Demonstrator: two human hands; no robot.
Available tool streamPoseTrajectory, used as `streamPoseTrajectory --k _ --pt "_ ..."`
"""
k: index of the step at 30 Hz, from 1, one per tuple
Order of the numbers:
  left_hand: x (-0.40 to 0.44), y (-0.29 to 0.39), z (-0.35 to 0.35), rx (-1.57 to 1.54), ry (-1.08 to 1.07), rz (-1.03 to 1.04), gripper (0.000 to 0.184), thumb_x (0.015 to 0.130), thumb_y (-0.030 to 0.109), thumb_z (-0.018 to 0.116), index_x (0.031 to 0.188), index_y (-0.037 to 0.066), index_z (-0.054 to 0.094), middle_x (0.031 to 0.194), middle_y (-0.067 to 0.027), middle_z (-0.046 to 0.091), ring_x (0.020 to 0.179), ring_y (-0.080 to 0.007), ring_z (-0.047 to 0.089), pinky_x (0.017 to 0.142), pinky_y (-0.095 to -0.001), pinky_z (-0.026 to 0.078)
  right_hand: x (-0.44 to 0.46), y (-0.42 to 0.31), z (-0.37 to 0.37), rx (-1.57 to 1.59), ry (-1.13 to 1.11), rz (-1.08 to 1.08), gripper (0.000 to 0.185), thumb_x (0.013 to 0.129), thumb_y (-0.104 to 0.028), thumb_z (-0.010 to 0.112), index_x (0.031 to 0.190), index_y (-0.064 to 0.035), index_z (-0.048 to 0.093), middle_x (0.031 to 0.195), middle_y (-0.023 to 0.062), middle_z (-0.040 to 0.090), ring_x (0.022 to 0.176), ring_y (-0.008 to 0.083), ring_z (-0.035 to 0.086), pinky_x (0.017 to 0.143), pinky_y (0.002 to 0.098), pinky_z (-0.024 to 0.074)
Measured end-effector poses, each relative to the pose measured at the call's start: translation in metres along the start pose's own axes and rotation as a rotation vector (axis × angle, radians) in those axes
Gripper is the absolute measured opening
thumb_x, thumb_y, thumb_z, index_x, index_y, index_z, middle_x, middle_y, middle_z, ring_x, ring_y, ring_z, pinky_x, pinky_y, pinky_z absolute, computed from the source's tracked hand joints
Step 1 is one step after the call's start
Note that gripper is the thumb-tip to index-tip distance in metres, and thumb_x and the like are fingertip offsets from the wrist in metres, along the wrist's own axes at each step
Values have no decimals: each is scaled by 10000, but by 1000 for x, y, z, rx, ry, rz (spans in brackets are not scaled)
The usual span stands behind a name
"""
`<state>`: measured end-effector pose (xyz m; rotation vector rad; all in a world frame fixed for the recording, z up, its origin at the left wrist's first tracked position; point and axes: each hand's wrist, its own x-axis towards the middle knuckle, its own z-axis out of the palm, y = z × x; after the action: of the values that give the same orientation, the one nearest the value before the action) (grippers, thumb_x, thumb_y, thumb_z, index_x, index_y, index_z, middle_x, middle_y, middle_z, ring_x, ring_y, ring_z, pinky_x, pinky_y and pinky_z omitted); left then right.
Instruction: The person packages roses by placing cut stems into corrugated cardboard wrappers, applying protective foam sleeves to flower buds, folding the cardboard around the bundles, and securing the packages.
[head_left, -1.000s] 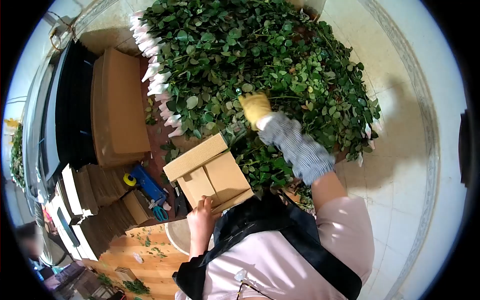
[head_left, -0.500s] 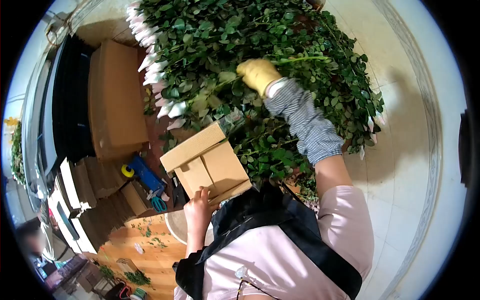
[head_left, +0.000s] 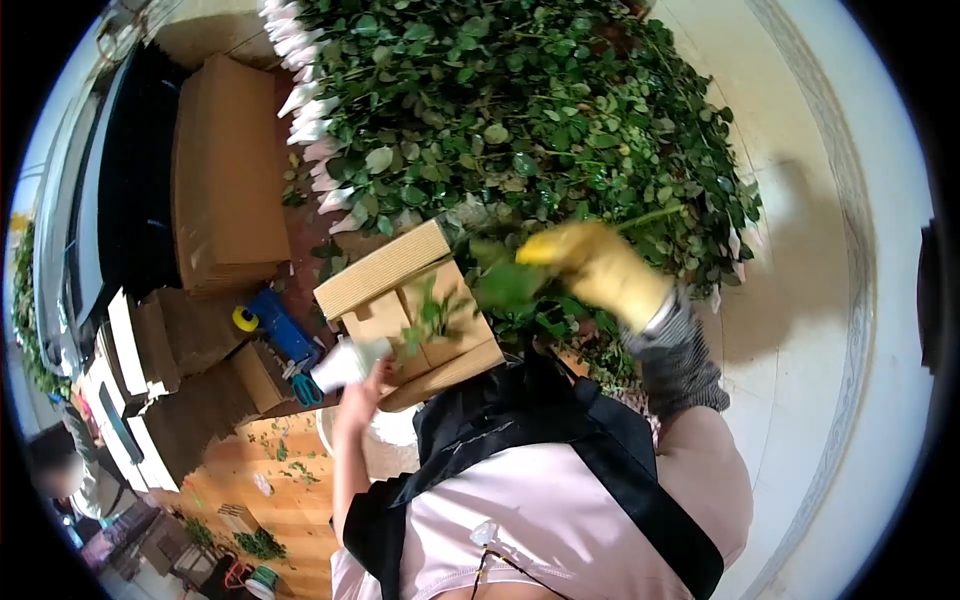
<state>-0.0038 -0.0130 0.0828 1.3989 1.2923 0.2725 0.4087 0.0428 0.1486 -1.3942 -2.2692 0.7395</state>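
Note:
My right hand (head_left: 590, 262), in a yellow glove, is closed around a green leafy stem (head_left: 655, 215) that runs leftward over the cardboard box (head_left: 425, 320). A white-wrapped flower head (head_left: 350, 364) is at the stem's left end, blurred by motion. Beside it, over the box's lower left edge, is my bare left hand (head_left: 366, 392); its fingers are bent against the white wrapping. Beyond the box lies a large pile of leafy stems (head_left: 520, 130), with white and pink wrapped heads (head_left: 300, 100) along its left side.
At left stand cardboard sheets (head_left: 228, 170) and stacked cartons (head_left: 200, 400). Near the box are a blue tool (head_left: 283, 325), a yellow round object (head_left: 245, 319) and blue-handled scissors (head_left: 306, 388). A white bucket (head_left: 385, 440) sits below the box. Another person (head_left: 85, 465) is at the lower left.
My right hand has come down and right from the pile, bringing a stem over the box. My left hand has moved left from the box's edge to the wrapped head.

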Motion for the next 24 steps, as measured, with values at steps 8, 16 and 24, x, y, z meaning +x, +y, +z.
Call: streamPoseTrajectory --k 8,16,24 --pt "9 3 1 198 -96 224 282 825 120 774 1093 50 721 1019 -110 592 962 -276 597 842 -352 492 -55 4 64 94 -513 239 860 814 -367 754 1526 -92 357 1466 206 482 1370 373 447 1149 483 354" --pt "-2 -1 24 198 132 191 302 771 121 801 1060 64 733 983 -100 583 961 -282 571 863 -371 473 122 120 50 -553 181 215 353 919 -230 649 1239 -81 634 1284 148 630 1213 332 566 1026 472 440" --pt "-2 0 26 165 181 260 318 762 155 818 1063 94 736 978 -88 587 943 -288 557 847 -376 468 178 136 44 -722 259 224 256 735 -113 726 991 -103 732 1026 74 716 1008 254 652 954 364 488"
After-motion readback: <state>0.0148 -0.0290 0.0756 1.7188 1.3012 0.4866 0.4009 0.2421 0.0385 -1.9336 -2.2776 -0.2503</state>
